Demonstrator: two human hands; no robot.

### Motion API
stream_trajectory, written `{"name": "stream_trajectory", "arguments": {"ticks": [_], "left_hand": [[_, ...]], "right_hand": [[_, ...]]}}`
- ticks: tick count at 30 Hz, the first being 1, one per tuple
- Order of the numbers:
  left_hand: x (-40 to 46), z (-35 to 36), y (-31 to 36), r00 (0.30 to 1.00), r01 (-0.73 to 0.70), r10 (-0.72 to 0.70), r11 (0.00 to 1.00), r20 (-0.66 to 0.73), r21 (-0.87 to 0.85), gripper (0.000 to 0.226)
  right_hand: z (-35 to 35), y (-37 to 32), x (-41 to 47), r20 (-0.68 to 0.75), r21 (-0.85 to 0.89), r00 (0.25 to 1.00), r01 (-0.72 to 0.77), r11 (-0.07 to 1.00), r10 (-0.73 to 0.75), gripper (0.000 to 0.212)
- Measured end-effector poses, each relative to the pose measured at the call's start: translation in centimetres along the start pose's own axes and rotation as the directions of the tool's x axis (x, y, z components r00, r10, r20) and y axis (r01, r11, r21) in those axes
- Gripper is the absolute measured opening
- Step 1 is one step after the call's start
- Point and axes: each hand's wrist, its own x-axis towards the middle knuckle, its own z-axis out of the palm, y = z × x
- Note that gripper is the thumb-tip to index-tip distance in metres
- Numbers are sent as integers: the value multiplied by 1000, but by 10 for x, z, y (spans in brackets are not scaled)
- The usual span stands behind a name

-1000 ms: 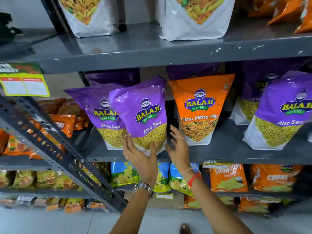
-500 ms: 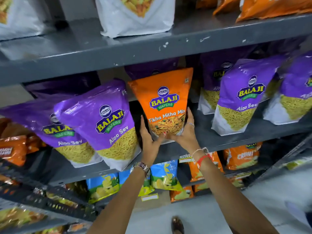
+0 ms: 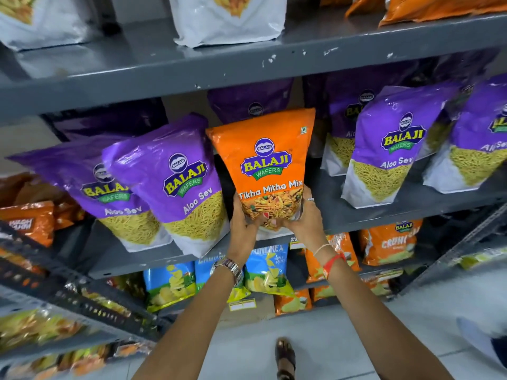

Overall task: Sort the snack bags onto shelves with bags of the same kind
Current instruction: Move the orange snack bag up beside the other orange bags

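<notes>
An orange Tikha Mitha Mix bag (image 3: 270, 157) stands upright at the front of the grey middle shelf (image 3: 384, 215), among purple Aloo Sev bags. My left hand (image 3: 242, 223) grips its lower left corner and my right hand (image 3: 303, 220) grips its lower right corner, so both hands clasp the bag's base. Two purple Aloo Sev bags (image 3: 175, 182) lean to its left. More purple bags (image 3: 389, 149) stand to its right and behind it.
The upper shelf (image 3: 247, 61) carries white bags (image 3: 227, 20) and orange bags (image 3: 428, 6) at the right. Below are blue chip bags (image 3: 266, 270) and orange Crunchex bags (image 3: 389, 245). A perforated grey rack (image 3: 55, 275) with more snacks juts in from the left.
My hands left the purple Aloo Sev bag, moved right and closed on the base of the orange bag. The view shifted right and closer.
</notes>
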Motion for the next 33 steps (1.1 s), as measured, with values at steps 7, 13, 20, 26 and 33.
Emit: {"name": "stream_trajectory", "arguments": {"ticks": [7,13,20,26,33], "left_hand": [[-78,-44,38,996,-89,88,995,-35,-36,69],[-119,-93,94,958,-244,245,969,-149,29,76],[-122,-149,176,824,-439,481,876,-299,198,84],[-84,-199,248,708,-529,612,790,-351,310,83],[-11,-253,310,695,-502,619,782,-367,369,82]], "right_hand": [[-6,-47,-82,-29,-115,989,139,984,-143,94],[3,-112,-124,-73,-64,963,256,965,-260,96],[18,-218,-121,-50,-7,899,436,900,-436,100],[35,-313,-93,-48,14,852,523,852,-521,98],[67,-394,-28,-60,27,827,561,828,-559,101]]}}
